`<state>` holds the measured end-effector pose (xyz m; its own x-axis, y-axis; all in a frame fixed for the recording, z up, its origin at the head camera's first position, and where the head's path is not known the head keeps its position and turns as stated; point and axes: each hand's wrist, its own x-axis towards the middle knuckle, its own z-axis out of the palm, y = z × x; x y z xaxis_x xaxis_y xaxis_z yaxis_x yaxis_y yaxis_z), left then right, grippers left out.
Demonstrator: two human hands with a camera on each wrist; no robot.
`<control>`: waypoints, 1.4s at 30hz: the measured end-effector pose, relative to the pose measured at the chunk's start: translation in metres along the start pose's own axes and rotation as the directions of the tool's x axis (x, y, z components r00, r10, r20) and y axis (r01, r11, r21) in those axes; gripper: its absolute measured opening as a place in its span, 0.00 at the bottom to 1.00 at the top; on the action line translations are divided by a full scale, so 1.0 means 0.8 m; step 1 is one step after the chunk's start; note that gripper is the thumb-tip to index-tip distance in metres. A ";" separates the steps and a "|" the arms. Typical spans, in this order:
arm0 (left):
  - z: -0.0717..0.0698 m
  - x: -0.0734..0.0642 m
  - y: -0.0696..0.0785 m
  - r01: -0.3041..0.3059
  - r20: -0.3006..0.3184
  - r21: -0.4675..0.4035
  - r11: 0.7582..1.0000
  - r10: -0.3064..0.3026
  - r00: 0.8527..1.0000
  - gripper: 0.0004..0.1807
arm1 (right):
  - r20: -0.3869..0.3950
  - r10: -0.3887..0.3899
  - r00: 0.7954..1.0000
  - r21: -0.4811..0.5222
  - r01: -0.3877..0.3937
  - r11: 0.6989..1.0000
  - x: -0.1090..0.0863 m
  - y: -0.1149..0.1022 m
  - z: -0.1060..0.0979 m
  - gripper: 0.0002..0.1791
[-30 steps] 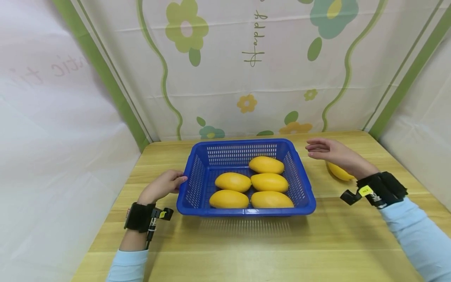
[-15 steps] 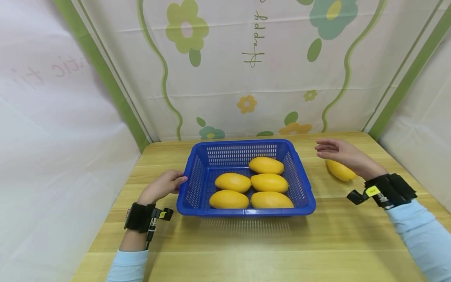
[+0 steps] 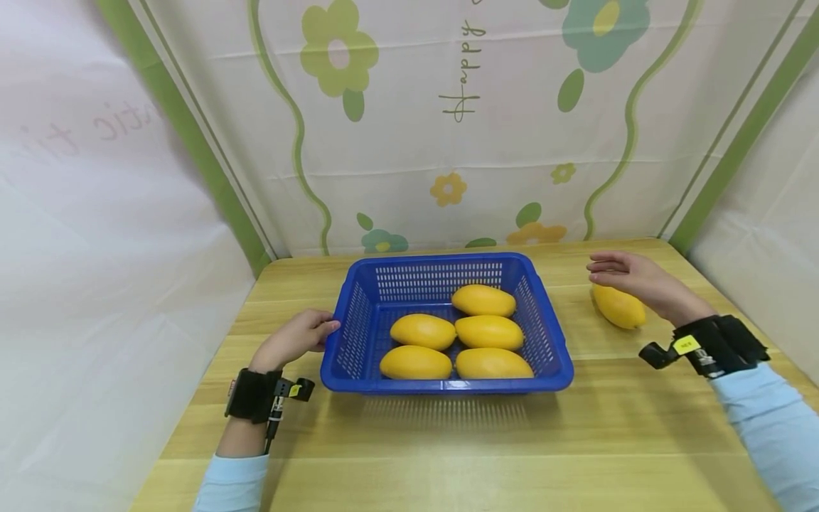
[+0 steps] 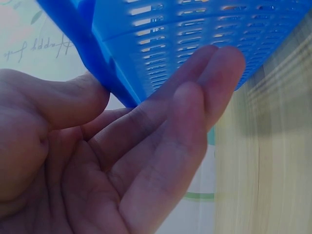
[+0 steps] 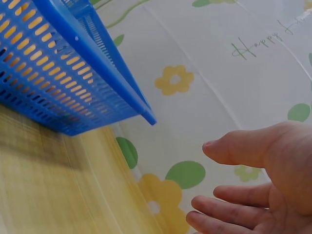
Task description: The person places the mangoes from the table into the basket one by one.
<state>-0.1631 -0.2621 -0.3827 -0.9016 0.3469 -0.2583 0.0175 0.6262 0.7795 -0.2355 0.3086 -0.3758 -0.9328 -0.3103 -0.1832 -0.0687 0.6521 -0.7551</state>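
Note:
A blue plastic basket (image 3: 448, 386) holds several yellow mangoes (image 3: 489, 332), mostly in its right and front parts. My left hand (image 3: 297, 338) holds its left side; in the left wrist view the thumb (image 4: 80, 97) is at the rim and the fingers lie along the slotted wall. To the right of the basket, one more mango (image 3: 619, 308) lies on the table. My right hand (image 3: 646, 283) is over that mango's far end, partly covering it in the head view. Its fingers are extended with nothing between them, as the right wrist view also shows.
The basket stands on a light wooden table (image 3: 448, 455). White cloth with printed flowers (image 3: 448, 188) hangs along the table's back edge, and plain white cloth (image 3: 115, 249) borders the left. More cloth (image 3: 768, 206) closes off the right side.
My right hand has moved to the right, away from the basket, showing more of the lone mango. The left hand, the basket and its mangoes stay where they were.

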 end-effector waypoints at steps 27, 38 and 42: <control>0.000 0.001 -0.001 0.003 -0.001 0.004 1.000 -0.003 1.000 0.21 | -0.137 0.114 0.984 -0.038 -0.120 0.992 0.010 0.052 -0.007 0.41; 0.000 0.001 -0.002 0.010 -0.007 0.002 1.000 -0.010 1.000 0.20 | -0.113 0.170 0.979 -0.072 -0.178 0.981 0.019 0.076 -0.004 0.41; 0.000 0.001 -0.001 0.013 -0.011 0.005 1.000 -0.013 1.000 0.20 | -0.095 0.176 0.980 -0.087 -0.185 0.979 0.020 0.082 -0.003 0.41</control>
<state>-0.1638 -0.2625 -0.3839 -0.9063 0.3312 -0.2627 0.0077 0.6342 0.7731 -0.2562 0.3479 -0.4263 -0.9597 -0.1233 -0.2527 0.0743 0.7555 -0.6509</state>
